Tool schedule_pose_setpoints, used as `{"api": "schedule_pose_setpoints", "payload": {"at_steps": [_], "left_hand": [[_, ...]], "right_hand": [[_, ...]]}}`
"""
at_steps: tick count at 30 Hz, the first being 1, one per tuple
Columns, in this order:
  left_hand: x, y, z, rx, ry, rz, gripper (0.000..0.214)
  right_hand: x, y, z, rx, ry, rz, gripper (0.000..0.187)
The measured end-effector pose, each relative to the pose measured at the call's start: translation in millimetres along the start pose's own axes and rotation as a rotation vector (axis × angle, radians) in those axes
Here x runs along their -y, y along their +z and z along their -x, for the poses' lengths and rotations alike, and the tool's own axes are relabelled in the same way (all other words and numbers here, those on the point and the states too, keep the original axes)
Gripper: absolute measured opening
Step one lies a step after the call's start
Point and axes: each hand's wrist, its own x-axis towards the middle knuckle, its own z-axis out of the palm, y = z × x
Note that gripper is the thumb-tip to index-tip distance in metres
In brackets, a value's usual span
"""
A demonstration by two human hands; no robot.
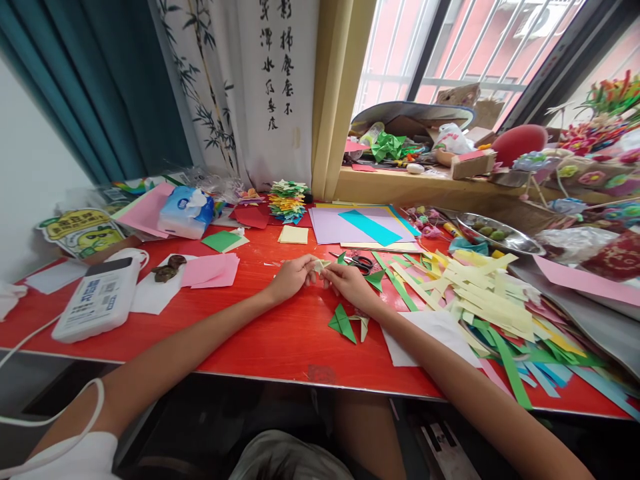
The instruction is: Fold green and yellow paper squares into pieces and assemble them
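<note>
Both hands meet over the middle of the red table, pinching a small pale-yellow folded paper piece (321,265) between them. My left hand (294,279) grips its left side with the fingertips, and my right hand (349,283) has its right side. The fingers cover most of the paper. Just behind my right hand lie black-handled scissors (363,264). Nearer to me, a green folded paper piece (343,324) rests beside a pale folded piece (362,327). Another green folded piece (375,280) sits to the right of my right hand.
Paper strips (493,300) pile up on the right near a metal bowl (520,248). Purple sheets (325,227) and a stack of folded paper pieces (287,201) stand at the back. Pink paper squares (213,270), a white device (100,297) and a tissue pack (185,212) occupy the left.
</note>
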Motion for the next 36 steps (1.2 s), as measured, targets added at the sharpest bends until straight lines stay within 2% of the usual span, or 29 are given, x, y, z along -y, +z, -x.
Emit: {"api": "schedule_pose_setpoints", "payload": {"at_steps": [7, 10, 18, 24, 30, 36], "left_hand": [[12, 1.1, -7, 0.059, -0.078, 0.272, 0.028], [11, -0.5, -9, 0.053, -0.119, 0.304, 0.029], [-2, -5.2, -2, -0.01, -0.013, 0.108, 0.03], [0, -4.1, -2, -0.032, -0.02, -0.047, 0.032], [-7, -3.2, 2, -0.062, -0.028, -0.122, 0.031], [-4, -2.5, 1, -0.104, -0.083, -0.067, 0.037]], "right_hand": [[0, -1, 0, -0.018, 0.003, 0.037, 0.029], [0, -3, 0, 0.0, 0.0, 0.038, 0.027], [3, -6, 1, 0.083, -0.052, 0.059, 0.029], [5, -5, 3, 0.157, -0.06, 0.044, 0.03], [8, -5, 2, 0.196, -0.034, 0.006, 0.03], [6, -2, 1, 0.192, 0.024, -0.081, 0.03]]}}
